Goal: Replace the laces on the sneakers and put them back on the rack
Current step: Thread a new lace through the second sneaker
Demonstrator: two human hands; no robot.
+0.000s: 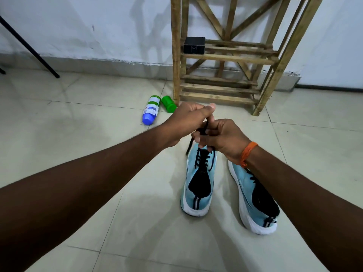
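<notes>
1. Head view: fingers (pixel 211 107) of the left hand (pixel 186 120) curl round the black lace (pixel 204 127), pinching it. The right hand (pixel 224 139) grips the same lace just below.
2. Beneath them, the laced sneaker (pixel 200 183) stands on the floor (pixel 98 154), its eyelets already threaded; tightening or tying looks like the step in hand.
3. The second sneaker (pixel 253 197), just beside it, is partly hidden by the right forearm, so its lacing cannot be judged.
4. Both sneakers point toes toward the wooden rack (pixel 225 57) and heels toward the person, long axes lying that way, the second slightly angled.
5. Neither sneaker is on the rack yet.
</notes>
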